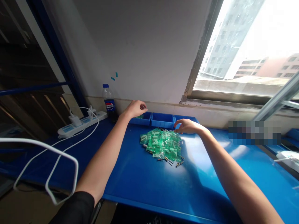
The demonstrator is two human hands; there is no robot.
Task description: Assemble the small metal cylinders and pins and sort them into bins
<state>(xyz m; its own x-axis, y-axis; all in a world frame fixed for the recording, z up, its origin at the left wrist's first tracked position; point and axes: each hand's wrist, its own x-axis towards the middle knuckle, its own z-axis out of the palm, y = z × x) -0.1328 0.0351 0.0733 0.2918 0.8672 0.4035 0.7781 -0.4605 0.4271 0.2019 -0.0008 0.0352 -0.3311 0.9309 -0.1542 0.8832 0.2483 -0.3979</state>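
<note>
My left hand (135, 109) is over the left blue bin (146, 120), fingers curled round toward the thumb. Whatever they may pinch is too small to make out. Inside that bin lies a green packet (139, 117), partly covered by the hand. My right hand (187, 126) reaches in at the right edge of a heap of small green plastic packets (163, 143), its thumb and forefinger apart, in front of the right blue bin (187, 119). Thin dark metal pieces with pointed shafts (179, 164) stick out from under the heap. Between the hands stands the middle blue bin (162, 120).
A cola bottle (109, 102) stands left of the bins against the wall. Beside it are a white power strip (81, 124) and looping white cables (76, 168). The blue table (140, 183) ends at a front edge near me. A window (245, 62) is at right.
</note>
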